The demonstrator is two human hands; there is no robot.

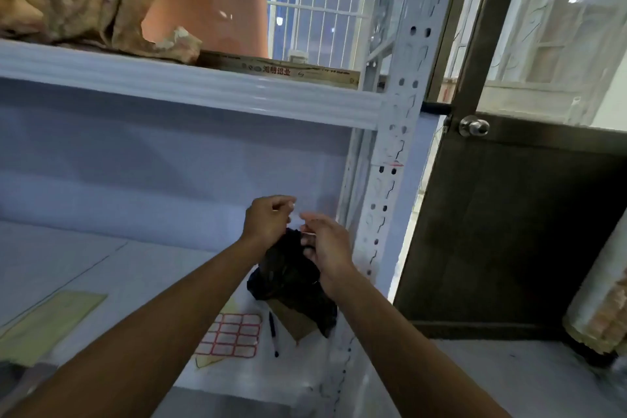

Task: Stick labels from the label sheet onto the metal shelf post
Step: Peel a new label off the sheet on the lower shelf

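Observation:
The label sheet (230, 336), white stickers with red borders, lies flat on the lower shelf board. The white perforated metal shelf post (395, 146) rises at the right of the shelf; a red-edged label (390, 161) is stuck on it at mid height. My left hand (268, 219) is raised above the shelf, fingers pinched on something small and pale that is too blurred to name. My right hand (324, 244) hovers just beside it, fingers curled and apart, left of the post and not touching it.
A black plastic bag (291, 278) over a brown card sits under my hands, a pen (273, 332) beside it. Yellow paper (47, 326) lies at the left. The upper shelf beam (190, 88) carries sacks and a box. A dark door with a knob (474, 126) stands at the right.

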